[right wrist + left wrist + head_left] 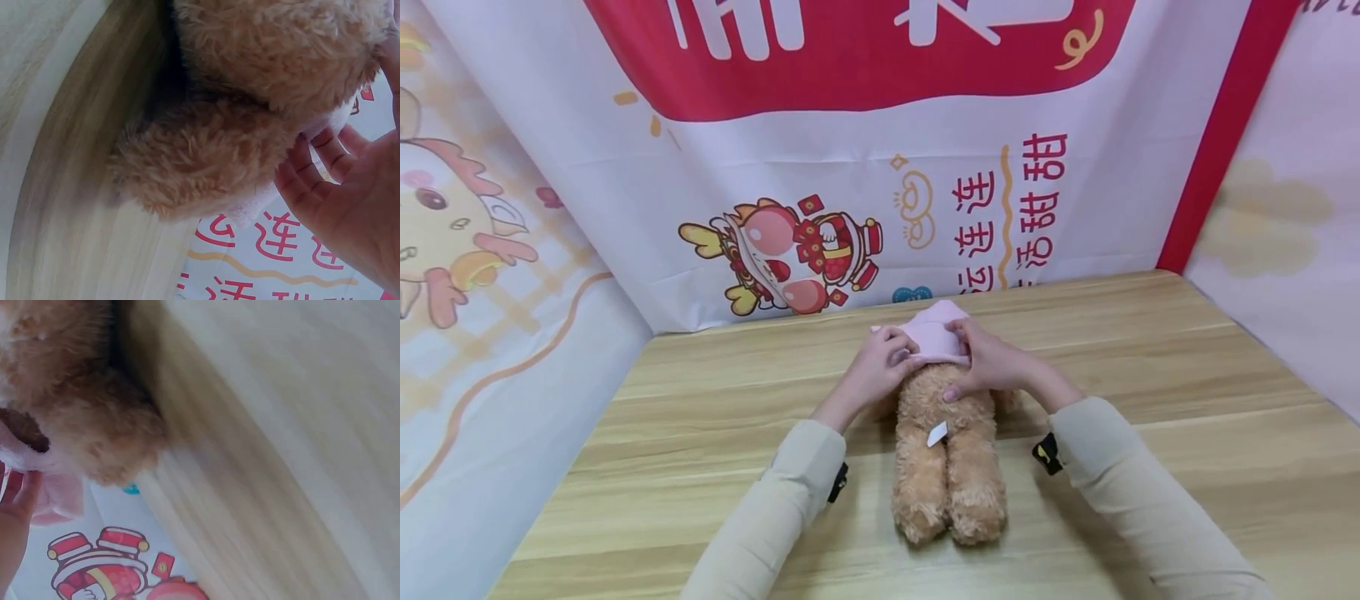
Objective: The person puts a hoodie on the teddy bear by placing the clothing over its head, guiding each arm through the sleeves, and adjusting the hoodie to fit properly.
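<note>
L hand [880,364] is at approx. 8 o'clock of the pink cloth [934,329]; its fingers are curled, narrow, and pinch the cloth's lower edge. R hand [992,358] is at approx. 4 o'clock: its fingers are bent on the cloth's edge, the thumb lies wider apart, on brown fur. R wrist view shows small gaps betw. these fingers.

The plush toy [936,400] lies on the bench [715,467], at 5 o'clock from head-view centre, legs to 6 o'clock, pink cloth over its 12 o'clock end. A white tag [937,434] sits just above the legs.

Bench is wood-grain, pale. Behind it, at 12 o'clock, hangs a white backdrop [865,158] w/ red lettering; a cartoon figure [805,254] is at 10 o'clock, a red band [1228,142] at 2 o'clock. Both sleeves [767,508] are cream.
</note>
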Demonstrator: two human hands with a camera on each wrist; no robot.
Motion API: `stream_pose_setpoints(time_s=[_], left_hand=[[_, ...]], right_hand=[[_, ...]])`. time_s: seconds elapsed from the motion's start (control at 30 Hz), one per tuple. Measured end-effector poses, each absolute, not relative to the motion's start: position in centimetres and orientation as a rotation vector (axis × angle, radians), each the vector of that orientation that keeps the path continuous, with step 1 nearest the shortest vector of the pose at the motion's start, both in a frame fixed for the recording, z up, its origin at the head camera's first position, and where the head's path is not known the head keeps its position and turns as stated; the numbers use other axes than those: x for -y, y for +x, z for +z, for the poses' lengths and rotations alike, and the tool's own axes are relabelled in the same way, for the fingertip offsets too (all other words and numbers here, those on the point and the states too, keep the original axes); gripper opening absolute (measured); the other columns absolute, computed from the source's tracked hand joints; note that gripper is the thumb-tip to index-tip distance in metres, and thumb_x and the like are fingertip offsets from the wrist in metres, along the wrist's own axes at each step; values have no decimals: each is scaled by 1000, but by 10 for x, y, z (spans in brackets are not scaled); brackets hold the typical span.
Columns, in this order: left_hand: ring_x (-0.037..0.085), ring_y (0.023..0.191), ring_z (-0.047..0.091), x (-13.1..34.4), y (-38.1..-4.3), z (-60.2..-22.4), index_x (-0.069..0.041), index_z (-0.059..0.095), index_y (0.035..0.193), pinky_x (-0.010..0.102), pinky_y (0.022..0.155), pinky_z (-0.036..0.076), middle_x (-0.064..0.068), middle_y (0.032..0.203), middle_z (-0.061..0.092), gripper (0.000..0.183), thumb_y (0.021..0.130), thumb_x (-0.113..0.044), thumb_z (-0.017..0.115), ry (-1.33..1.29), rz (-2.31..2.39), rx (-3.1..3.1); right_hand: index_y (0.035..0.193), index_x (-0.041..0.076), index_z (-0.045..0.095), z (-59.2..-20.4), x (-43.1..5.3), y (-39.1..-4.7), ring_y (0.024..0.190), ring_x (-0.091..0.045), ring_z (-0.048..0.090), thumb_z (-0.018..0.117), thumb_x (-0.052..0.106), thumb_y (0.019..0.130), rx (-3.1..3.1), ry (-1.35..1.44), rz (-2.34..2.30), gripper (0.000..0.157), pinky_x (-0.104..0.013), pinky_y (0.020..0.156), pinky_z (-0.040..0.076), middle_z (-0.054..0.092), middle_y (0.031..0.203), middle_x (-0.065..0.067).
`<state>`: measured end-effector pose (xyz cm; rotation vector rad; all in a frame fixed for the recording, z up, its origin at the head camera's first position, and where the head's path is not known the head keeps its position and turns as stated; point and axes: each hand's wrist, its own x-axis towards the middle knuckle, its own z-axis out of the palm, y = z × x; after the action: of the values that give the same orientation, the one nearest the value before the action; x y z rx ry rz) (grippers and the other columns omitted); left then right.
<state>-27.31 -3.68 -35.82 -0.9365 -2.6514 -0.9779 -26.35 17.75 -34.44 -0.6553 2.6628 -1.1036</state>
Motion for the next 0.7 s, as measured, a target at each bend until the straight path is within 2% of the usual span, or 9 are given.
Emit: stream_pose_setpoints(time_s=[0.1,0.27,0.37,0.47,0.57,0.7], left_hand=[[31,115,48,39,-270,-360,-7,67,102,46,102,41,14,120,52,27,87,-29,67,-961,-949,2714],[27,121,39,40,-265,-361,-13,60,113,44,105,38,10,129,41,57,68,-37,83,-935,-955,2820],[29,126,36,38,-263,-363,-13,52,122,44,107,37,13,135,33,75,61,-40,87,-848,-1010,2834],[32,135,29,35,-263,-363,-12,41,136,45,112,33,18,145,23,96,58,-41,88,-748,-1037,2844],[35,139,26,33,-265,-359,-8,28,146,48,118,22,21,149,23,114,57,-45,88,-734,-931,2880],[35,136,28,30,-269,-353,-3,21,148,48,119,16,21,145,33,123,56,-52,86,-733,-770,2952]], right_hand=[[138,-7,29,-342,-178,-264,118,-36,49,86,30,66,-2697,-698,-1041,99,-49,102,40,48,127,-28],[129,-9,41,-340,-177,-263,104,-31,51,86,31,66,-2794,-789,-916,87,-45,94,44,52,113,-22],[125,-7,46,-340,-176,-261,110,-35,45,85,32,66,-2857,-795,-844,82,-49,98,40,48,118,-24],[122,-5,49,-340,-176,-260,126,-47,33,86,33,64,-2889,-796,-844,79,-58,107,29,36,133,-34],[122,-4,47,-341,-177,-261,132,-51,26,86,32,63,-2867,-792,-903,79,-62,110,24,27,141,-36],[125,0,42,-345,-180,-263,126,-45,37,85,33,65,-2826,-750,-947,81,-57,107,32,32,136,-30]])
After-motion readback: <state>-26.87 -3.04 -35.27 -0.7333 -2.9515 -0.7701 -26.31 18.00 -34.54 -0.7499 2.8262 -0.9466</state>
